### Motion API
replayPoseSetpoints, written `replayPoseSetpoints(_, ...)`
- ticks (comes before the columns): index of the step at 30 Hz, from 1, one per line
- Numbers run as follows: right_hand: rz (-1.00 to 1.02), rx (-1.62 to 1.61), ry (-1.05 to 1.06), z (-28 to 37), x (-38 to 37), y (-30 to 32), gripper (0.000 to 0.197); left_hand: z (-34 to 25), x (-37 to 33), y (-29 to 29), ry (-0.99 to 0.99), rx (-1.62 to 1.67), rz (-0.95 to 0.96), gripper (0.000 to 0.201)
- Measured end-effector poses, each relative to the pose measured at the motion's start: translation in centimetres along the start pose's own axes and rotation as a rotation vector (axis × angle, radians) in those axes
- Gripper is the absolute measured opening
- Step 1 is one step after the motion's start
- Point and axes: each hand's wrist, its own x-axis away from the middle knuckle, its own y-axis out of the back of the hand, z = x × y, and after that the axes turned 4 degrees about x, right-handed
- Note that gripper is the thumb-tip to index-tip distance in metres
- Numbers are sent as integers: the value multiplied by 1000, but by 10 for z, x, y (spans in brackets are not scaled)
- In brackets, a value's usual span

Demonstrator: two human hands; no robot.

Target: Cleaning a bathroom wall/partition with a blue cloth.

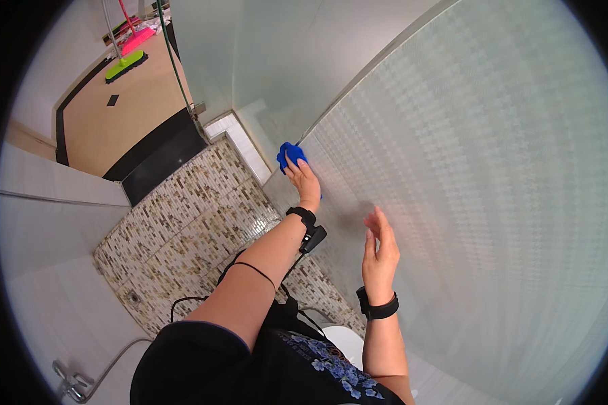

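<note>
Up near the edge of a large frosted, patterned glass panel (479,182), my left hand (305,185) presses a bright blue cloth (289,152) against the surface. Its fingers lie over the cloth, and part of the cloth is hidden beneath them. My left arm reaches forward across the middle of the view, with a black strap and a small black device at the wrist. My right hand (381,260) is bare, fingers stretched out, close to the same panel; whether it touches the glass I cannot tell. A black band circles the right wrist.
Below lies a mosaic-tiled floor (189,236) with a drain (134,297). A shower tap (71,381) with a hose is at lower left. A white rounded fixture (344,343) stands by my body. Beyond a dark threshold (165,165) are a green broom (125,66) and a pink broom (137,40).
</note>
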Motion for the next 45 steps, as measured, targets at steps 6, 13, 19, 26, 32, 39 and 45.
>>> replayPoseSetpoints(6,-3,-36,-86,-18,11,-5,47,-6,6,0,337,132,58,67)
replayPoseSetpoints(13,-62,-49,-154,-23,22,0,44,-152,67,17,177,276,351,69)
replayPoseSetpoints(19,-98,5,-190,-19,28,2,42,-148,99,9,-294,113,478,67)
replayPoseSetpoints(26,-118,-57,-258,-23,39,2,39,-73,99,3,-72,74,304,68)
replayPoseSetpoints(32,-120,-16,-311,-33,49,-3,40,-20,69,5,366,34,220,71)
replayPoseSetpoints(39,-217,6,-318,-37,55,1,37,-64,75,8,692,339,237,69)
replayPoseSetpoints(45,-261,15,-329,-35,61,2,32,-167,125,30,281,335,602,67)
